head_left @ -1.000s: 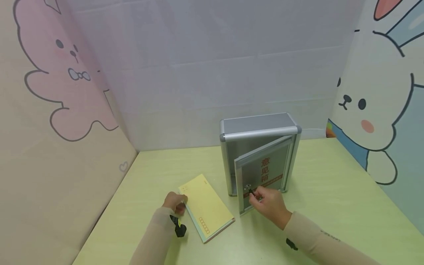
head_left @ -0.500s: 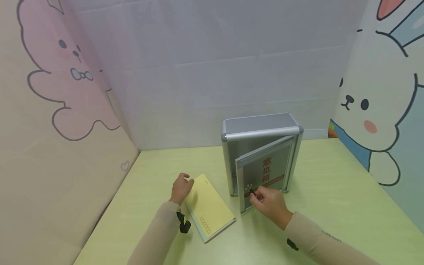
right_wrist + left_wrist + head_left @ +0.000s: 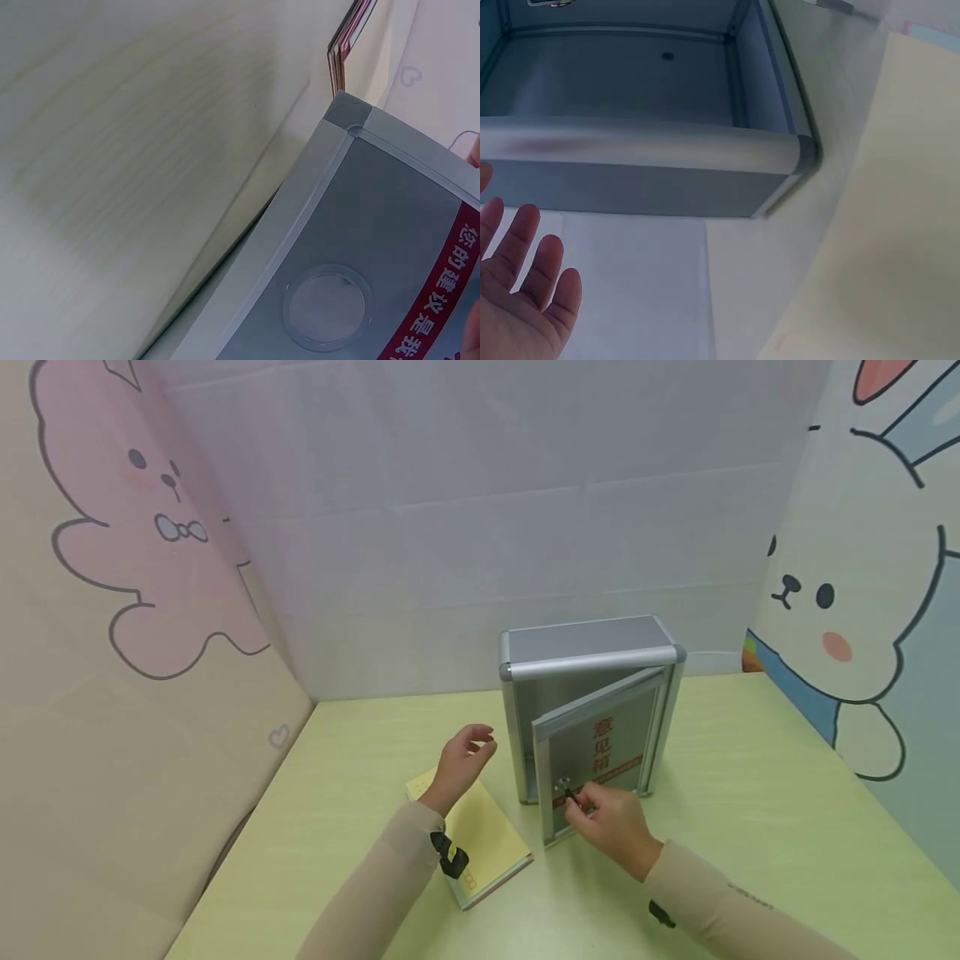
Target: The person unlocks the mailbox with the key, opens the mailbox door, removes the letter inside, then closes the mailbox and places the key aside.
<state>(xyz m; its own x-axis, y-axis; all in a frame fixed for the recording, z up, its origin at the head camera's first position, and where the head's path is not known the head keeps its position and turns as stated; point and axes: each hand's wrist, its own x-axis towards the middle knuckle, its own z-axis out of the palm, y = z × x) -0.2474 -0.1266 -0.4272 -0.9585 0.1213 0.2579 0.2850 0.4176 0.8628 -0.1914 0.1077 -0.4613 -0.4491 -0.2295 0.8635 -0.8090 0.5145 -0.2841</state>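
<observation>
In the head view, a grey metal suggestion box (image 3: 592, 639) stands on the table with its front door (image 3: 626, 727) swung partly outward. My right hand (image 3: 617, 828) pinches a small black-headed key (image 3: 572, 796) at the door's lock. Over a stack of yellow envelopes (image 3: 491, 835), my left hand (image 3: 459, 768) is raised with loosely bent fingers, left of the box's opening. It holds nothing. The left wrist view shows its spread fingers near the box's metal rim (image 3: 652, 142). In the right wrist view the door panel (image 3: 360, 217) fills the lower right; only slivers of fingers show there.
The pale yellow-green table (image 3: 360, 727) extends around the box and envelopes. Behind stands a white cloth backdrop (image 3: 450, 552). Cartoon-printed side walls (image 3: 847, 610) close in the table on the left and right.
My left hand has lifted off the envelopes' left edge and moved right and forward, toward the box's opening. The right hand, key and door have stayed put.
</observation>
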